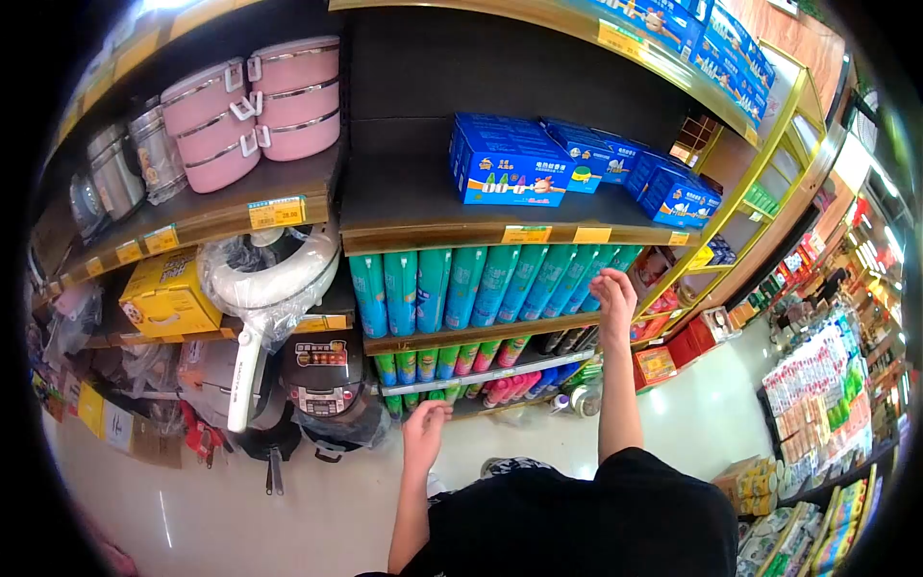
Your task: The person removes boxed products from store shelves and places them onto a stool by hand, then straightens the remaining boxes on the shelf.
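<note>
My right hand (613, 291) is raised at the right end of a row of teal-blue spray cans (465, 288) on the middle shelf. Its fingers are loosely bent and apart, with nothing visible in them; whether they touch a can I cannot tell. Lower down, my left hand (425, 429) hovers before the bottom shelves, near green-and-yellow cans (426, 364). Its fingers are half curled, and no object shows in them. Above the teal cans, several blue boxes (514, 163) sit on a brown shelf (423, 229) with yellow price tags.
To the left are pink stacked lunch boxes (213, 130), a wrapped white pan (264, 288), a yellow box (165, 293) and a rice cooker (325, 380). A yellow metal rack (745, 192) stands to the right. Packaged goods (822, 394) line the far side of the aisle floor (707, 423).
</note>
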